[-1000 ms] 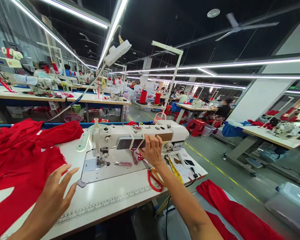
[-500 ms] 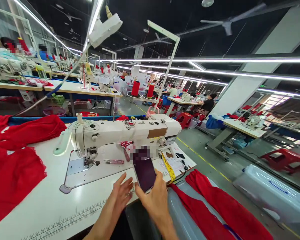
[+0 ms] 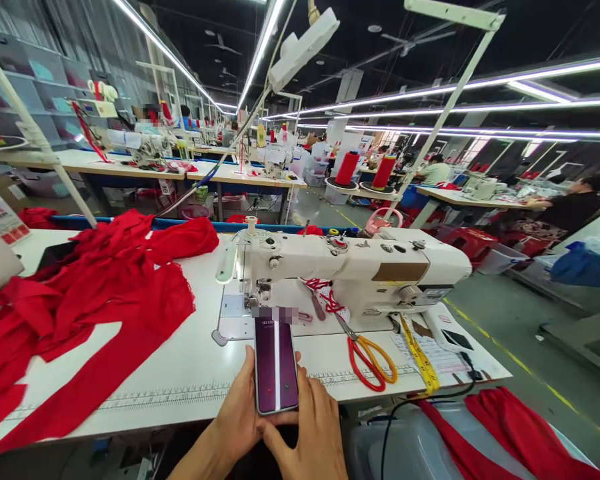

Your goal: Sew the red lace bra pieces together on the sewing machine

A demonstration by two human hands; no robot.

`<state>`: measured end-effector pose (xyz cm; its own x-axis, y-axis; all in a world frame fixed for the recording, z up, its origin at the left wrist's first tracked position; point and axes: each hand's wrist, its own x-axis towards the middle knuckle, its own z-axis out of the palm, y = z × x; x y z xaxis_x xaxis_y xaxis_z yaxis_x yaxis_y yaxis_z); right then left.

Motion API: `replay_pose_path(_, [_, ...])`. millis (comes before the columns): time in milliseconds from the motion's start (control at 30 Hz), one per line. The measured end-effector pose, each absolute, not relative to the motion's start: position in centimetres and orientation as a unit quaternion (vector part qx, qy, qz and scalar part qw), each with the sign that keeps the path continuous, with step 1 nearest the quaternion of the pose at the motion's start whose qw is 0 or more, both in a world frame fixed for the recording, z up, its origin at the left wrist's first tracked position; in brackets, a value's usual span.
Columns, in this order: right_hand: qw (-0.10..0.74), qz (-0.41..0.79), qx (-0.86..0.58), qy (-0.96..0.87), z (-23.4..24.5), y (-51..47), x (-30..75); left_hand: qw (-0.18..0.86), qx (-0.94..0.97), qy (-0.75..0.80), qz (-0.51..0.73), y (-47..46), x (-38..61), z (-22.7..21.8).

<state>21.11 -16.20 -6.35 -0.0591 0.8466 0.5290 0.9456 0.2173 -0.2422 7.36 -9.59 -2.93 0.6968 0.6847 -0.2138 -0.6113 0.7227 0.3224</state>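
Observation:
My left hand [image 3: 237,403] is closed around a smartphone [image 3: 274,367], its thumb along the left edge and its fingers behind. The screen is lit, with a bright vertical reflection down it. My right hand [image 3: 307,423] lies against the phone's lower right side, thumb apart from its bent fingers. Beyond the phone stands a white sewing machine [image 3: 350,263]; the phone hides part of its bed. To the right, scissors [image 3: 370,360] with red and orange handles lie on the white table [image 3: 180,380].
Red fabric [image 3: 115,320] is heaped on the table's left. A yellow tape measure [image 3: 420,353] hangs over papers at the right, by a black cable [image 3: 395,420]. More red fabric [image 3: 520,427] drapes over a clear plastic bin [image 3: 430,440]. Thread cones [image 3: 347,168] stand behind the machine.
The phone has passed from my right hand to my left, and its screen has lit up. My view has turned left, bringing more red fabric into sight; the scissors now show.

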Motion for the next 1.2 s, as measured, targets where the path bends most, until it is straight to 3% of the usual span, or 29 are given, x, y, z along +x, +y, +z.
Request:
replay_pose_path(200, [0.293,-0.125,-0.612,-0.724,-5.8,-16.6,21.3,0.929,0.105,0.113,0.336,-9.5,7.4,-3.0])
replay_pose_path(700, [0.355,-0.101,-0.590,-0.718,-5.7,-16.8,21.4,0.932,0.117,0.090,0.330,-9.6,7.3,-3.1])
replay_pose_path(900, [0.406,-0.021,-0.530,-0.744,-3.1,-17.1,24.1,0.926,0.101,0.121,0.343,-9.4,6.9,-3.3])
replay_pose_path(1200, [0.360,-0.049,-0.439,-0.821,-1.6,-16.0,25.6,0.922,0.099,0.141,0.346,-9.6,6.8,-2.4])
